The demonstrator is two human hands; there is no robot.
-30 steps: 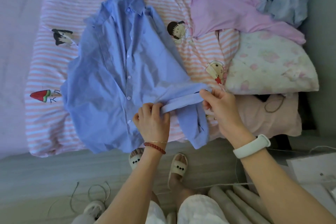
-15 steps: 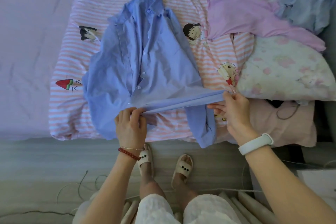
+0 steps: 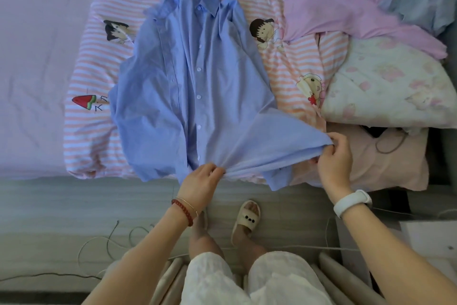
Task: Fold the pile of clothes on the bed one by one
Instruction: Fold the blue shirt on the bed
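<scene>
on my feed, a blue shirt [image 3: 195,87] lies button-side up on the striped quilt [image 3: 99,62] of the bed, collar away from the fingers. the left hand [image 3: 200,183] pinches the hem near the button line; the right hand [image 3: 333,156] grips the hem's right corner, stretching it taut between them. a pink garment [image 3: 346,10] lies beyond the right fingers.

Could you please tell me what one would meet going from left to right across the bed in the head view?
Lilac sheet → striped quilt → blue shirt → pink garment → floral pillow.
</scene>
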